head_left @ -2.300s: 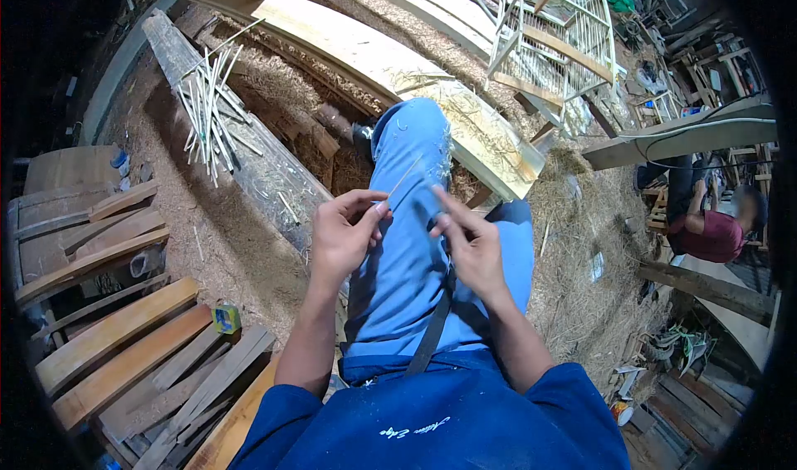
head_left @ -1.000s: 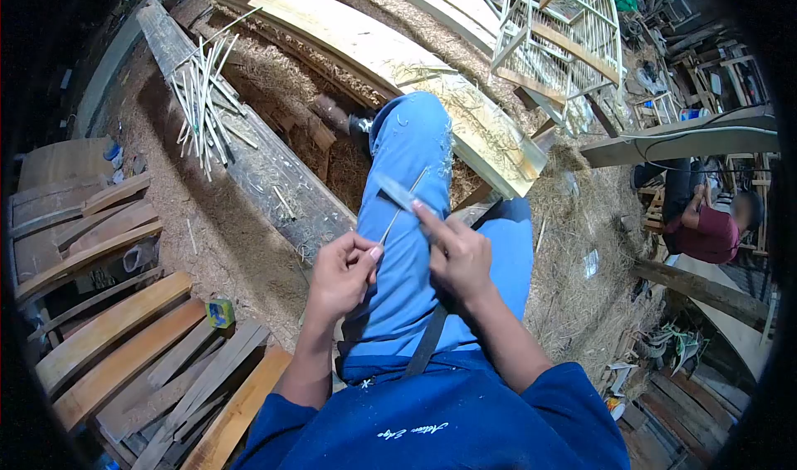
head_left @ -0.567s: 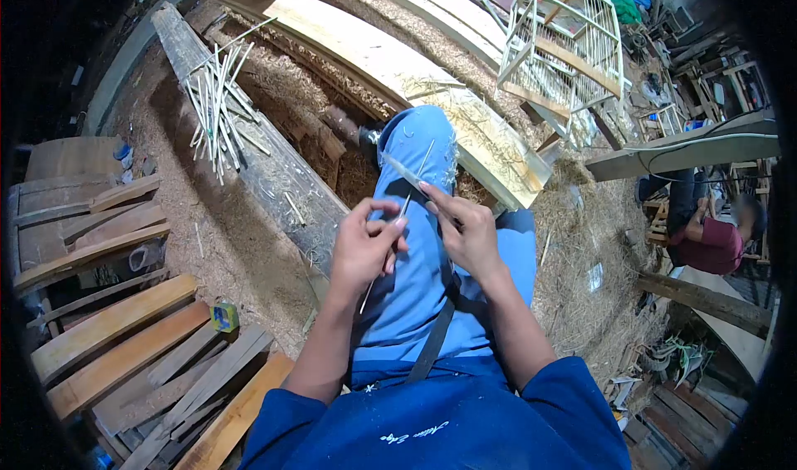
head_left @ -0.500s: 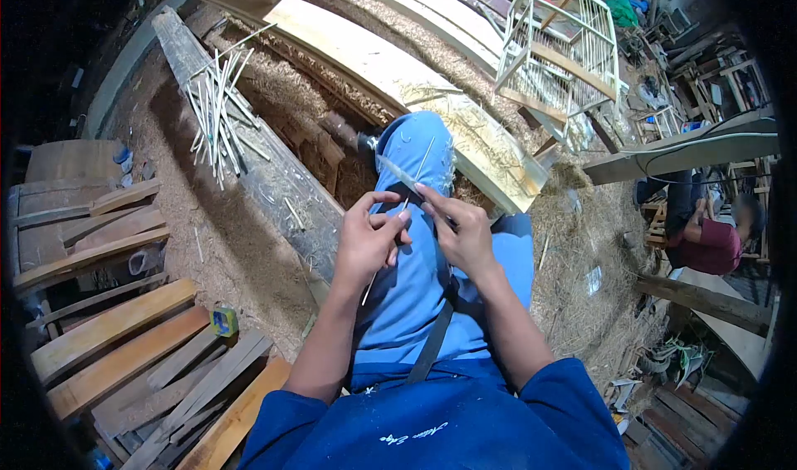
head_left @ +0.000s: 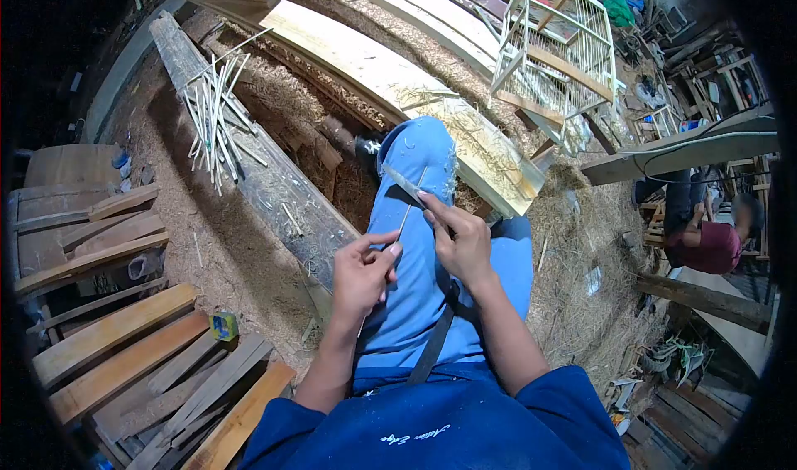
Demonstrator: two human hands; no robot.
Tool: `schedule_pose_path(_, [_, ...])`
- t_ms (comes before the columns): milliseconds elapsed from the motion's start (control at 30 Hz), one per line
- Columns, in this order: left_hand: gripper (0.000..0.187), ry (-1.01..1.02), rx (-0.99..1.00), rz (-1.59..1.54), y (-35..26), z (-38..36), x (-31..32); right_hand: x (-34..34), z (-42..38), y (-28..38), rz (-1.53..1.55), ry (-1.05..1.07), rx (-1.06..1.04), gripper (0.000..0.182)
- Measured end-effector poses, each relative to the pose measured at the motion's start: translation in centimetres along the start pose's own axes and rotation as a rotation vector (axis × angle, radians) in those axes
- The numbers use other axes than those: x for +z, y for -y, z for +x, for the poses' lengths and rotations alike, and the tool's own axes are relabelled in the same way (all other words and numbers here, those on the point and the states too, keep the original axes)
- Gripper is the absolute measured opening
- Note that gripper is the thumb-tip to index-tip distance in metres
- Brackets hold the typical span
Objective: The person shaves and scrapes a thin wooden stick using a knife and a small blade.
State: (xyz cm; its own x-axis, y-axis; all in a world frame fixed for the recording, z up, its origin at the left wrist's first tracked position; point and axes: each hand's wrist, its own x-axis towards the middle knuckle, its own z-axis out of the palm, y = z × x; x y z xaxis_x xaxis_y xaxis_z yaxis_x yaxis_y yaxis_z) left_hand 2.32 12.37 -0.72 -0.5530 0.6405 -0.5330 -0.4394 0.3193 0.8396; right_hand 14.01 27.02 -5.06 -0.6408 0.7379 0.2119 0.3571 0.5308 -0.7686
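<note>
My left hand (head_left: pixel 363 277) pinches a thin wooden stick (head_left: pixel 405 218) between thumb and fingers, below my raised knee. The stick slants up across my blue trouser leg (head_left: pixel 415 258), and its lower end shows under my left wrist. Wrapped round a knife, my right hand (head_left: pixel 462 242) is above and to the right of the left one. The knife's blade (head_left: pixel 400 183) points up and left and crosses the stick over the knee. My right fingers cover the handle. Pale shavings cling to the trouser knee.
A bundle of thin sticks (head_left: pixel 217 121) lies on a weathered plank (head_left: pixel 282 200) to the left. Farther right stands a white barred cage (head_left: pixel 556 55) beside a pale board (head_left: pixel 357 55). A yellow tape measure (head_left: pixel 223 326) rests near lumber. Another person (head_left: pixel 706 246) sits at far right.
My left hand has drawn down and slightly left towards my body, taking the stick with it under the blade. My right hand and the knife have stayed nearly in place.
</note>
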Motion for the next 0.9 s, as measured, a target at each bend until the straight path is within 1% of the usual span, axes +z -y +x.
schedule_pose_path(100, [0.023, -0.022, -0.047, 0.056, 0.9, -2.1, -1.4, 0.0, 0.0, 0.0, -0.002, -0.009, 0.001, 0.036])
schedule_pose_path(167, [0.024, -0.015, -0.016, 0.045, 2.3, -3.1, -2.2, 0.2, 0.0, 0.0, -0.029, -0.032, 0.016, 0.037])
schedule_pose_path(233, [0.024, -0.062, -0.030, -0.045, 2.7, -3.6, -2.5, 0.2, -0.1, 0.1, -0.021, -0.013, 0.040, 0.038])
schedule_pose_path(300, [0.026, -0.080, -0.021, -0.039, 2.4, -3.0, -2.1, 0.3, -0.1, 0.0, -0.011, 0.007, 0.054, 0.038])
schedule_pose_path(367, [0.028, -0.032, -0.010, 0.003, 1.3, -2.0, -1.4, 0.5, -0.1, -0.4, 0.121, 0.002, -0.027, 0.038])
schedule_pose_path(400, [0.030, -0.013, -0.004, 0.006, 0.6, -1.1, -1.0, 0.5, -0.1, -0.3, 0.121, 0.002, -0.035, 0.038])
schedule_pose_path(467, [0.032, -0.024, 0.034, 0.030, -0.5, 0.7, 0.2, 0.2, -0.1, -0.2, 0.148, 0.083, -0.080, 0.038])
schedule_pose_path(500, [0.034, -0.032, 0.067, 0.059, -0.9, 1.6, 0.7, 0.1, -0.2, 0.1, 0.145, 0.078, -0.084, 0.038])
schedule_pose_path(633, [0.036, -0.038, 0.075, 0.058, -0.8, 3.4, 1.1, 0.2, -0.2, 0.6, 0.140, 0.077, -0.037, 0.036])
schedule_pose_path(700, [0.033, -0.043, 0.066, 0.049, -0.5, 3.1, 0.8, 0.2, -0.3, 0.8, 0.043, 0.081, -0.014, 0.035])
schedule_pose_path(800, [0.027, -0.024, 0.068, 0.025, -0.1, 2.0, 0.5, 0.5, -0.3, 0.5, 0.036, 0.025, -0.040, 0.034])
schedule_pose_path(900, [0.027, -0.001, 0.024, 0.047, 0.5, 0.7, -0.3, 0.1, -0.4, 0.6, -0.009, 0.062, 0.001, 0.034])
